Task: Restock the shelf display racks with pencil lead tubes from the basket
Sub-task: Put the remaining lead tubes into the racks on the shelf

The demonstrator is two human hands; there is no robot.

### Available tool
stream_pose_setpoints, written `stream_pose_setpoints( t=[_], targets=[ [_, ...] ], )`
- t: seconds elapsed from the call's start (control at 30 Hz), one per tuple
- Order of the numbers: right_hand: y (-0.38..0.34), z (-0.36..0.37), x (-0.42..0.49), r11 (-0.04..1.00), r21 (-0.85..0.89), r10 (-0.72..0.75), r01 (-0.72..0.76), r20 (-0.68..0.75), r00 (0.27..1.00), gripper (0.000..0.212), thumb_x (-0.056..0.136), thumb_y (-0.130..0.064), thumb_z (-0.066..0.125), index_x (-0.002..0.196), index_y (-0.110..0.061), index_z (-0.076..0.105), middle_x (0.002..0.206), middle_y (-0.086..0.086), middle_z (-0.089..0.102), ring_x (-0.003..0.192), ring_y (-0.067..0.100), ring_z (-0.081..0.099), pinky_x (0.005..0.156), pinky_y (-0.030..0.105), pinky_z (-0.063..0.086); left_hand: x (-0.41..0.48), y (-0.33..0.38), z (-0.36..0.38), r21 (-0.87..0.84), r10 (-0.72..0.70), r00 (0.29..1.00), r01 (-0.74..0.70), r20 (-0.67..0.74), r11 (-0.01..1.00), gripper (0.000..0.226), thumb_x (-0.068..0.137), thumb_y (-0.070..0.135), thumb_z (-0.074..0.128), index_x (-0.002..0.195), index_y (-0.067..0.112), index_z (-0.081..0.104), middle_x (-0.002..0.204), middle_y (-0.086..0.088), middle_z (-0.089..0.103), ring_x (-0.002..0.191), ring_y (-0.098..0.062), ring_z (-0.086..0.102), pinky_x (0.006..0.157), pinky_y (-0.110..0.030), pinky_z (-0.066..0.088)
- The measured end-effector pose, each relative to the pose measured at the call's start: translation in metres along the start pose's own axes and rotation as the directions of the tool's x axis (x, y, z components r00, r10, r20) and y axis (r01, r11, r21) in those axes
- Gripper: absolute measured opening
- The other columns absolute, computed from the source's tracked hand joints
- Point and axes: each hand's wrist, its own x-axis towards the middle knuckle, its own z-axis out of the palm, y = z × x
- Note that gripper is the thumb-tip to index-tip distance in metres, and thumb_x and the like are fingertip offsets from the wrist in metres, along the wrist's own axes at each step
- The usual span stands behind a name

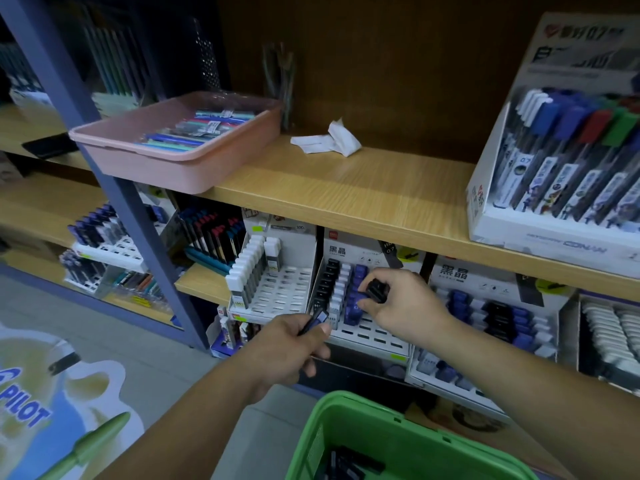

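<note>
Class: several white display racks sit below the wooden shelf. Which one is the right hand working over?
The middle rack, with black, white and blue columns, right of the nearly empty rack; the right hand holds a black tube above it.

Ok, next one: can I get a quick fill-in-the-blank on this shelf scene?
1. The basket at the bottom is ___.
2. The left hand pinches a lead tube with a ___ cap.
3. The right hand grips tubes with ___ caps over the display rack.
4. The pens on the upper shelf lie in a ___ tray.
Missing words: green; blue; black; pink.
</note>
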Motion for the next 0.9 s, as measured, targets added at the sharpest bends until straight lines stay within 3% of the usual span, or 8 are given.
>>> stream_pose_setpoints(
  t=[0.13,0.23,0.3,0.47,0.57,0.7,0.83,0.9],
  targets=[
    [0.004,0.01,0.002,0.999,0.026,0.03,-0.03,0.004,1.0,0.012,0.087,-0.028,0.078,0.087,-0.031,0.067,0.054,-0.009,0.06,0.045,0.006,0.05,0.054,0.03,0.046,0.0,-0.002,0.0,-0.073,0.0,1.0,0.002,0.021,0.997,0.023,0.104,0.036,0.061,0.093,0.015,0.064,0.087,-0.016,0.053,0.08,-0.026,0.04,0.051,-0.026,0.032],
    [0.004,0.012,0.002,0.999,-0.038,0.03,-0.03,0.009,1.0,0.011,0.089,-0.029,0.075,0.091,-0.033,0.065,0.052,-0.017,0.058,0.048,0.007,0.049,0.055,0.029,0.043,0.0,-0.003,-0.002,-0.077,0.051,0.999,-0.051,-0.001,0.996,0.017,0.104,0.026,0.062,0.098,0.01,0.062,0.087,-0.016,0.063,0.071,-0.024,0.05,0.049,-0.025,0.032],
    [0.002,0.013,0.001,0.992,-0.124,0.02,-0.018,0.013,1.0,0.011,0.089,-0.033,0.074,0.094,-0.034,0.064,0.056,-0.009,0.06,0.054,0.012,0.054,0.057,0.03,0.046,-0.004,-0.002,-0.004,-0.118,0.061,0.998,-0.064,-0.029,0.991,0.02,0.102,0.024,0.065,0.114,0.01,0.056,0.096,-0.015,0.075,0.069,-0.02,0.063,0.047,-0.026,0.034],
    [-0.005,0.017,-0.006,0.985,-0.165,-0.048,0.046,-0.009,0.999,0.012,0.091,-0.036,0.074,0.097,-0.033,0.063,0.056,-0.006,0.055,0.048,0.006,0.047,0.051,0.027,0.037,-0.006,-0.001,-0.007,-0.102,0.037,0.999,-0.039,-0.028,0.994,0.025,0.103,0.028,0.063,0.112,0.006,0.057,0.098,-0.01,0.079,0.086,-0.025,0.077,0.05,-0.027,0.043],
    [-0.007,0.019,-0.007,0.97,-0.235,-0.065,0.061,-0.008,0.998,0.012,0.092,-0.035,0.073,0.096,-0.031,0.062,0.066,-0.001,0.063,0.057,0.013,0.055,0.057,0.029,0.045,-0.005,-0.002,-0.008,-0.119,0.031,0.998,-0.038,-0.057,0.992,0.027,0.104,0.03,0.062,0.112,0.005,0.061,0.097,-0.01,0.079,0.079,-0.021,0.075,0.051,-0.028,0.043],
    [-0.008,0.02,-0.007,0.96,-0.279,-0.035,0.033,-0.003,0.999,0.013,0.092,-0.033,0.071,0.092,-0.028,0.059,0.072,-0.002,0.065,0.07,0.019,0.061,0.062,0.03,0.05,-0.005,-0.003,-0.012,-0.1,0.025,0.993,-0.037,-0.118,0.994,0.029,0.104,0.038,0.06,0.109,0.01,0.065,0.094,-0.008,0.079,0.059,-0.017,0.062,0.046,-0.024,0.029],
    [-0.01,0.022,-0.01,0.936,-0.347,-0.054,0.06,0.027,0.998,0.015,0.095,-0.035,0.069,0.094,-0.031,0.055,0.066,-0.007,0.056,0.067,0.018,0.054,0.059,0.029,0.04,-0.003,-0.005,-0.012,-0.184,0.013,0.997,-0.027,-0.077,0.982,0.011,0.104,0.014,0.061,0.11,0.005,0.061,0.098,-0.012,0.079,0.063,-0.016,0.061,0.046,-0.025,0.037],
    [-0.016,0.019,-0.01,0.93,-0.363,-0.047,0.063,0.053,0.997,0.016,0.096,-0.036,0.067,0.089,-0.035,0.052,0.068,-0.009,0.056,0.072,0.019,0.054,0.062,0.029,0.039,-0.004,-0.005,-0.009,-0.219,0.014,0.997,-0.029,-0.071,0.975,0.017,0.101,0.0,0.059,0.117,0.005,0.059,0.1,-0.013,0.079,0.067,-0.017,0.065,0.048,-0.025,0.04]
  ],
)
